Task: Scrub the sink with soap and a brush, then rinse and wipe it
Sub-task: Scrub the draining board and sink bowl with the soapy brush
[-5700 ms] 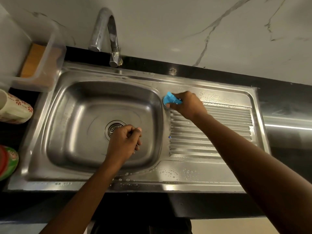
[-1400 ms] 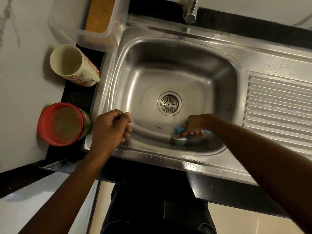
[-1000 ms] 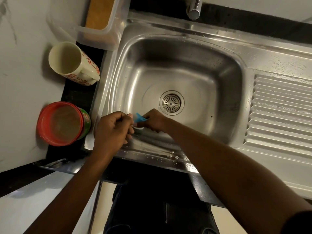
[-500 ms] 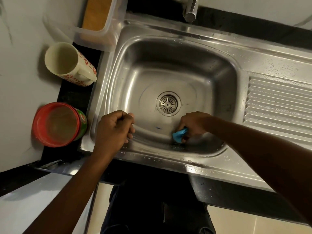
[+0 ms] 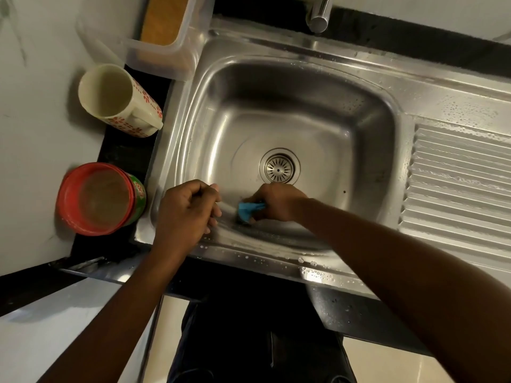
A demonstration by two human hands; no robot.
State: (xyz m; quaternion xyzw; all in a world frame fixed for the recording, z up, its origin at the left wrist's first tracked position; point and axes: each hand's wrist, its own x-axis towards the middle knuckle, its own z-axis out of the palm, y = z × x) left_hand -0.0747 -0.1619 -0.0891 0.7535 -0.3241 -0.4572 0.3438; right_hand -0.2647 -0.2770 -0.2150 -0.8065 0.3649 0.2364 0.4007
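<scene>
I'm in the scrubbing part right now. My right hand [image 5: 278,201] is down inside the sink [image 5: 318,78], wrapped tight around the blue brush [image 5: 249,209], pressing it against the near wall of the basin just this side of the drain [image 5: 279,167]. My left hand [image 5: 188,211] is curled into a loose fist over the front left edge of the sink, just beside the right one but not touching it. I can't tell if there's anything inside that fist, nothing pokes out of it.

Judging by how it looks, I'd say rinsing and wiping haven't started, since the tap [image 5: 318,15] at the back isn't running. Next move is probably to drag the brush along the near wall and round the corners, and that needs steady downward pressure while the wrist turns to follow the curve. The steel is wet and the brush is small, so it could skid.

The sink itself is stainless steel, one deep basin with a ribbed draining board [image 5: 459,183] on the right. It's shiny but streaky, with droplets and little soapy bubbles along the front rim and some water beads on the back ledge. A few dark specks sit on the basin floor right of the drain.
</scene>
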